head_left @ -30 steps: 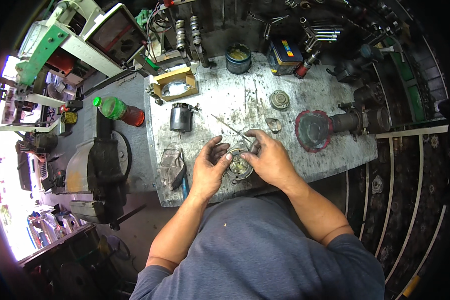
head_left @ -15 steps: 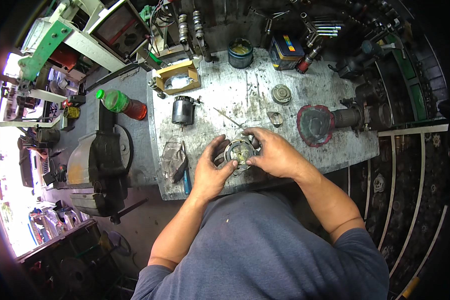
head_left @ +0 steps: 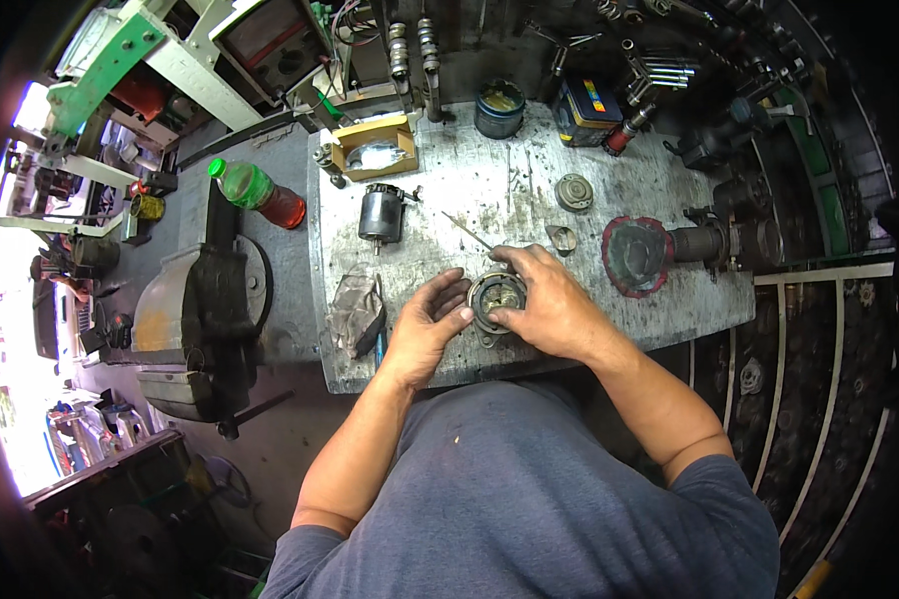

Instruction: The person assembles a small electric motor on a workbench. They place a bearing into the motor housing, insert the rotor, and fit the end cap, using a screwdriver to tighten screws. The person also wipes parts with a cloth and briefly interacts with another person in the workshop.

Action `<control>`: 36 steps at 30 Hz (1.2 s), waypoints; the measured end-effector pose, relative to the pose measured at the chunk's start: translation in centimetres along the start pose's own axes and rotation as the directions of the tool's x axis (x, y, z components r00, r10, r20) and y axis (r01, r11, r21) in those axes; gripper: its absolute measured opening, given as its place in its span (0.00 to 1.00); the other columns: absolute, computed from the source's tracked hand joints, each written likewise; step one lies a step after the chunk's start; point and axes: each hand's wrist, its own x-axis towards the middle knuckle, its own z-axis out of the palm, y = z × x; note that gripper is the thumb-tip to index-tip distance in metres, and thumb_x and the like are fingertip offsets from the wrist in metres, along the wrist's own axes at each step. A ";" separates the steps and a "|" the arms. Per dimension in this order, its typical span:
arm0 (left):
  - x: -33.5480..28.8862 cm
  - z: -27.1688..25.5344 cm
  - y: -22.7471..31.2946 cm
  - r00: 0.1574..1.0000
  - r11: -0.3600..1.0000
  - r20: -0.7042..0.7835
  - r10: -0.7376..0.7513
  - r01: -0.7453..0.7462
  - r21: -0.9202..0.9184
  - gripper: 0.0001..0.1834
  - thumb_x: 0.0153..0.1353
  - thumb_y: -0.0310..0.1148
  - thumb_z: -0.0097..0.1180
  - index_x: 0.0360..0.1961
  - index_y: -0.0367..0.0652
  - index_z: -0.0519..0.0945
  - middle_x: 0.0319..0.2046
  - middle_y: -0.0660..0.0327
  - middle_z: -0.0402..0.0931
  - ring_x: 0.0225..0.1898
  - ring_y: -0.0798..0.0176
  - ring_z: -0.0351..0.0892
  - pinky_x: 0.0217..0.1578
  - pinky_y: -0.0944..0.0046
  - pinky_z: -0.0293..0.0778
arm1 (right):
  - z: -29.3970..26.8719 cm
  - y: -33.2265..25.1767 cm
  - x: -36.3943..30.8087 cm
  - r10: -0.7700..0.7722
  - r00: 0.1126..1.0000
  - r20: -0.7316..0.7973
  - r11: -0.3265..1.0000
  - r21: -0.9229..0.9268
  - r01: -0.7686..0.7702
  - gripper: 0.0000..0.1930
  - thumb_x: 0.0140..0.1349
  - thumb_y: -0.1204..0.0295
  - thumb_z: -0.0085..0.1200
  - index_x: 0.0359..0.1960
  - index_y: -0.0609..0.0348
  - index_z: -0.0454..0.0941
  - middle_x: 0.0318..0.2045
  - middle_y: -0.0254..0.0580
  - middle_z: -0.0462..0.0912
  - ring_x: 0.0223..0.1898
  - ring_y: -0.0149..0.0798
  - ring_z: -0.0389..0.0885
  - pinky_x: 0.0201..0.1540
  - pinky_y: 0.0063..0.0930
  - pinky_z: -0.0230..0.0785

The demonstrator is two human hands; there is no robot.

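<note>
Near the front edge of the bench, a round metal housing with greasy-looking inner parts sits between my two hands. My left hand is curled at its left side, thumb tip on the rim. Around the right side wraps my right hand, its thumb pressing over the inner part and its fingers at the far edge. A thin rod lies just beyond the right fingers. To the left of my left hand rest a crumpled grey cloth and a blue-handled tool, mostly hidden.
Farther back stand a cylindrical motor part, an open cardboard box, a grease tub and a round metal cap. A red-rimmed dish is at right. Left are a bench vise and a green-capped bottle.
The view has shifted, so the bench things appear farther right. My right thumb has moved inward over the housing's inner part. Both hands stay at the housing.
</note>
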 end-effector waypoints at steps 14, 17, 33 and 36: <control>0.2 1.0 1.0 0.990 0.912 -0.031 0.137 -0.114 0.394 0.37 0.64 0.23 0.71 0.74 0.29 0.73 0.64 0.45 0.82 0.67 0.53 0.81 0.69 0.55 0.77 | 2.3 -1.3 -0.4 -0.018 0.998 -0.056 0.983 -0.185 0.008 0.39 0.53 0.69 0.76 0.69 0.53 0.75 0.58 0.58 0.78 0.62 0.61 0.78 0.68 0.54 0.73; 0.3 0.9 0.6 0.989 0.912 -0.038 0.144 -0.117 0.394 0.38 0.63 0.23 0.71 0.74 0.29 0.72 0.64 0.45 0.82 0.67 0.53 0.81 0.70 0.55 0.77 | 2.5 -1.1 -0.4 -0.050 0.996 -0.074 0.980 -0.195 0.034 0.39 0.53 0.70 0.76 0.69 0.53 0.74 0.58 0.57 0.78 0.62 0.61 0.77 0.68 0.54 0.72; 1.2 0.8 1.9 0.997 0.970 0.031 -0.072 0.062 0.234 0.48 0.58 0.14 0.68 0.80 0.34 0.65 0.71 0.42 0.73 0.75 0.48 0.71 0.68 0.53 0.80 | 1.9 -0.7 -0.1 0.075 0.997 0.002 0.995 -0.060 -0.075 0.36 0.57 0.68 0.76 0.68 0.55 0.75 0.60 0.59 0.77 0.66 0.63 0.75 0.70 0.56 0.70; 1.4 0.4 1.5 0.995 0.976 0.064 -0.081 0.066 0.205 0.48 0.59 0.15 0.70 0.81 0.34 0.63 0.73 0.41 0.71 0.77 0.47 0.68 0.70 0.52 0.78 | 1.7 -1.0 -0.2 0.060 0.998 0.004 0.995 -0.076 -0.060 0.35 0.58 0.69 0.76 0.66 0.56 0.75 0.62 0.60 0.76 0.66 0.63 0.75 0.68 0.57 0.71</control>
